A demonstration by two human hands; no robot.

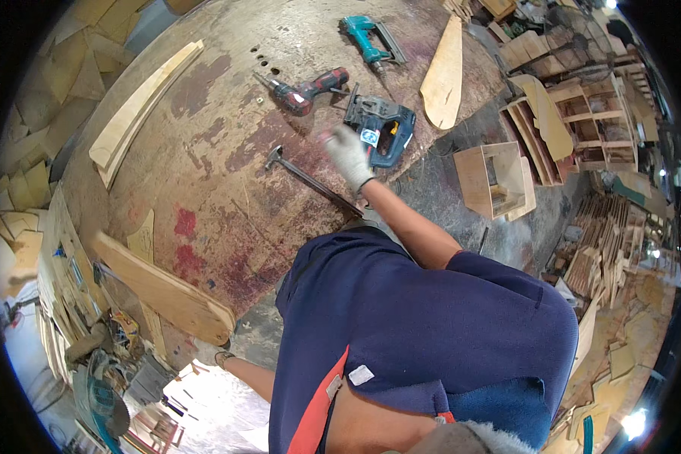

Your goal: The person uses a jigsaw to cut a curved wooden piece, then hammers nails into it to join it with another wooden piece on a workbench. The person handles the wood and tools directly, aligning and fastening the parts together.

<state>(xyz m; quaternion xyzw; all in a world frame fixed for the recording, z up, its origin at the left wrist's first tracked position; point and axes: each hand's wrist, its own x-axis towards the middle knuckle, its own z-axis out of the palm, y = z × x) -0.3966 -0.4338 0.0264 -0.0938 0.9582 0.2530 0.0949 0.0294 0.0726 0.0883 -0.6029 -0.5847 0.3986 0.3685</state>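
Observation:
My right hand (346, 157), in a pale work glove, hovers over the worktable beside a blue-and-black jigsaw (386, 125). Its fingers point left, loosely bent and slightly blurred, and I see nothing in them. Just below it lies a hammer (310, 175), its head to the left and its handle running toward my body. At lower left my gloved left hand (207, 352) is at the near end of a thick curved wooden board (170, 291), seemingly gripping its underside. The fingers there are mostly hidden. The board's far end looks blurred.
On the worktable (227, 151) are a red-and-black drill (306, 91), a teal nail gun (371, 41), a long wooden piece (443, 76) and curved strips (144, 110). An open wooden box (492, 181) stands on the floor at right. Plywood offcuts (53, 68) lie at far left.

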